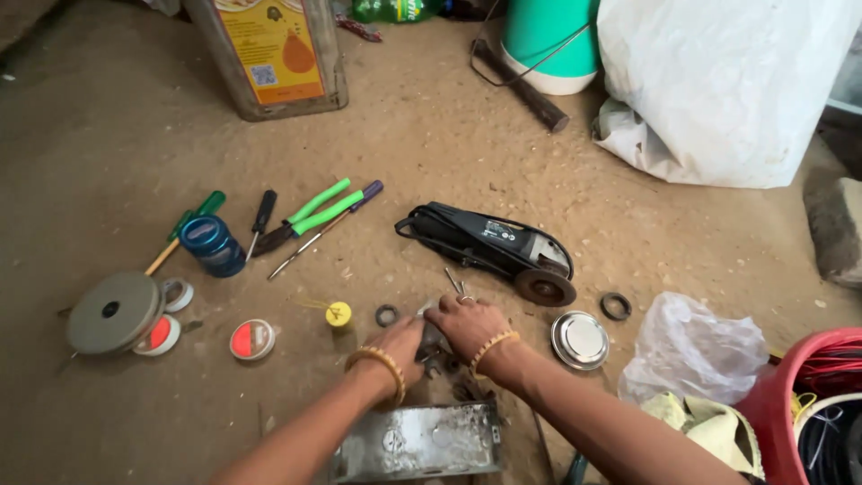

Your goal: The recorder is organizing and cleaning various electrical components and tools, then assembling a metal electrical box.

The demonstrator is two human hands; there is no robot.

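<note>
- Hands meet on the dirt floor [108, 135], just in front of the black angle grinder [489, 247]: left hand [400, 346] and right hand [467, 325] side by side, both wearing bead bracelets.
- Right hand's fingers curl round small metal bits, thin shiny pins poking up beyond the knuckles; what exactly it grips, I cannot tell.
- Left hand lies palm down over a small grey metal part [433, 346], fingers bent; whether it grips the part, I cannot tell.
- Near side of the hands, away from the grinder: a battered metal box [417, 442].
- Right of the grinder's disc: a dark ring [616, 306] and a round steel lid [580, 340].
- Left of the grinder: yellow cap [338, 313], small washer [387, 315], green-handled pliers [310, 216], blue tape roll [212, 244].
</note>
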